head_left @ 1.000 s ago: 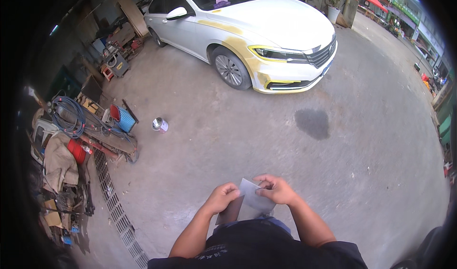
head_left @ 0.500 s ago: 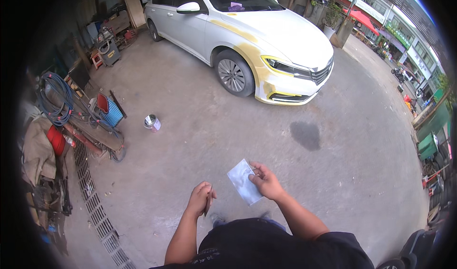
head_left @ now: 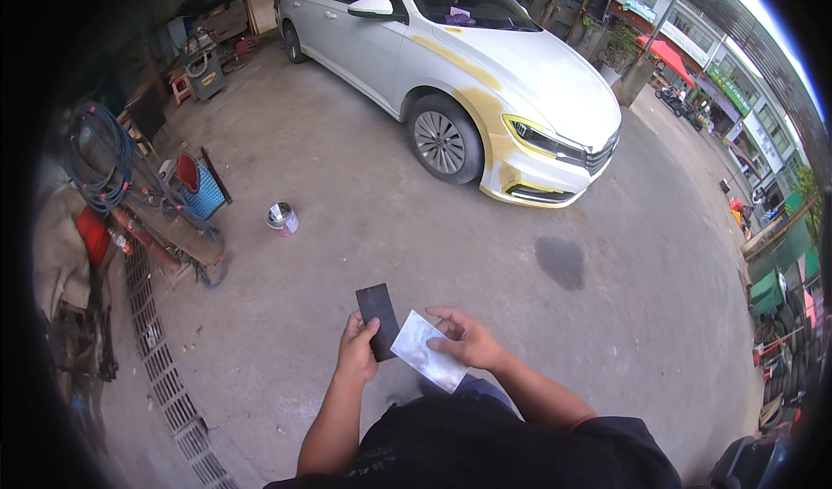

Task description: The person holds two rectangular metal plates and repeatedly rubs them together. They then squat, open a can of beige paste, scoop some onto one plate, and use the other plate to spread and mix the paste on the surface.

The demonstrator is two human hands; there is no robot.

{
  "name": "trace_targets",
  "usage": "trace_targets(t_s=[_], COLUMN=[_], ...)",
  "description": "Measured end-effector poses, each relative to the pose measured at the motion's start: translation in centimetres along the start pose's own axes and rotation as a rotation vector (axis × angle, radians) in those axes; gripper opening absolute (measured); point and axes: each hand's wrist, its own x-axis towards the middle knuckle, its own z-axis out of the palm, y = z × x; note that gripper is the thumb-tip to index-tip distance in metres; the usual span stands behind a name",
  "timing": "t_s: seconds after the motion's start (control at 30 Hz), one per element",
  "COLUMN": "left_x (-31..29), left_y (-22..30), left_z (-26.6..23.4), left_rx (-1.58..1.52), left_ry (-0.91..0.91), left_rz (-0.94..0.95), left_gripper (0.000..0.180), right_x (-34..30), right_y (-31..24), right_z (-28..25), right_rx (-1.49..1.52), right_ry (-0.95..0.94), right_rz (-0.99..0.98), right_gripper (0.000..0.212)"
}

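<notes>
Sheet (head_left: 425, 358) part-hidden by fingers (head_left: 449, 347), car (head_left: 438, 80) cropped

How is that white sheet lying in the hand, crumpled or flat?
Flat: the white sheet in the right hand shows fairly straight edges. Whether it is folded double, I cannot tell.

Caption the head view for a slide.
Left hand holds a dark sheet, right hand a pale sheet, before a white car.
</notes>
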Motion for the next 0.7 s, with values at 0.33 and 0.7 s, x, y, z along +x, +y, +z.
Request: trace_targets(t_s=[0.33, 0.7], left_x=[6.6, 16.4], left_y=[5.9, 9.3], left_z=[3.4, 9.4], left_rx=[0.081, -0.018], left_ry=[-0.082, 0.397], left_rz=[0.249, 0.438], left_gripper=[0.039, 0.032], right_x=[14.9, 24.1], right_y=[-0.9, -7.3], right_z=[-5.8, -9.1], right_rx=[0.175, -0.065], right_ry=[-0.080, -0.356], right_rz=[-0.028, -0.546], right_gripper=[0.066, 0.080])
